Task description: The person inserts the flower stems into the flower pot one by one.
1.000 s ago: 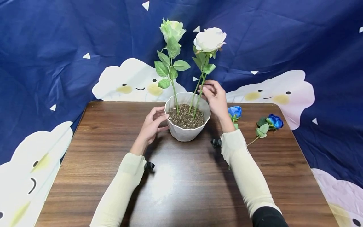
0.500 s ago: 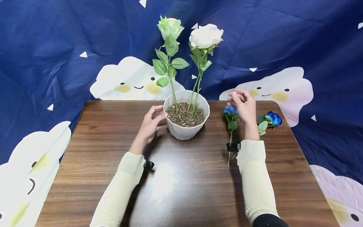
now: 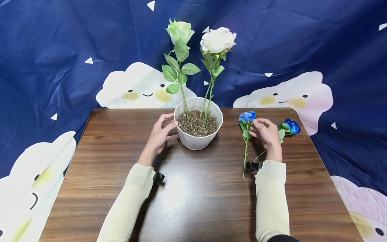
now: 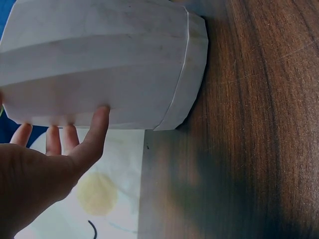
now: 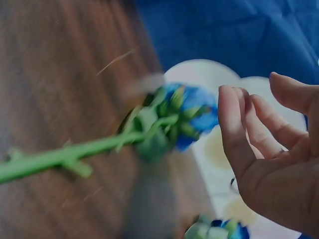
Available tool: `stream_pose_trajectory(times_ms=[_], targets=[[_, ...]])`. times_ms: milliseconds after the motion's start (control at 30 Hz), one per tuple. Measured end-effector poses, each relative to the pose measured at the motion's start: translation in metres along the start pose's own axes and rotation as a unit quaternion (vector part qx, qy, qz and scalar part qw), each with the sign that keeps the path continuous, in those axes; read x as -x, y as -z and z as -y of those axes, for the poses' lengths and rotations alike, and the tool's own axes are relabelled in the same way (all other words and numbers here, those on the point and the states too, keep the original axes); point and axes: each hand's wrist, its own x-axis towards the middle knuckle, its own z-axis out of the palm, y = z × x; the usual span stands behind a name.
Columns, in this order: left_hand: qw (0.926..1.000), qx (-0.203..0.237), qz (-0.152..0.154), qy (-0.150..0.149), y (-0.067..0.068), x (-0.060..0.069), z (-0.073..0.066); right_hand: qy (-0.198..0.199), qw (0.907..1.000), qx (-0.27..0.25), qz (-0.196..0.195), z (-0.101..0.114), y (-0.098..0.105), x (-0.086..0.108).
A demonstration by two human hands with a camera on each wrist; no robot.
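A white faceted pot filled with dark soil stands near the table's far side. Fingertips of my left hand rest against its left wall; the left wrist view shows those fingers spread along the pot. In the soil stand a pale green rose and, to its right, a white rose above two close stems. My right hand hovers just right of a blue rose that lies on the table. In the right wrist view its loosely bent fingers hold nothing and appear apart from the bloom.
Another blue rose lies farther right, partly hidden behind the right hand. The brown wooden table ends at a dark blue cloth backdrop printed with smiling clouds. Black camera mounts sit at both wrists.
My right hand has left the white rose's stems, moving right and then down toward the nearer blue rose. My left hand has stayed against the pot.
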Motion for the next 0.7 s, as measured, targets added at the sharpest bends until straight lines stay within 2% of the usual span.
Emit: stream_pose_trajectory(times_ms=[167, 333, 700], targets=[[1.0, 0.001, 0.0, 0.001, 0.0, 0.001, 0.0, -0.051, 0.9971, 0.054, -0.018, -0.017, 0.013, 0.003], [1.0, 0.001, 0.001, -0.002, 0.001, 0.0, 0.0, -0.091, 0.9929, 0.078, -0.001, -0.031, 0.018, 0.003], [1.0, 0.005, 0.003, -0.002, 0.002, 0.0, 0.001, -0.094, 0.9855, 0.141, 0.006, -0.043, 0.017, 0.004]])
